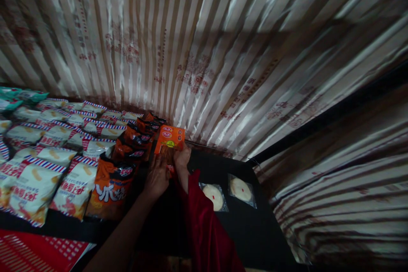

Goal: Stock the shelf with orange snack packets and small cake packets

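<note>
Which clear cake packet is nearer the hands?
The left packet, beside the red sleeve; the right packet lies farther off. The left hand and right hand hold an orange packet.

The left part of the black table [251,233] is blocked by packed rows of white snack bags [47,153] and a line of orange bags [127,153] just beside the left hand [157,176], with no bare lane seen between them. Open tabletop is left on the right, broken only by two wrapped round cakes [214,196] lying side by side near the red sleeve [200,221]. The back is closed off by a striped curtain [204,42] just behind the orange packet [169,138] held by the left hand and right hand [182,157], and the near left corner is covered by a red printed sheet [38,250].
</note>
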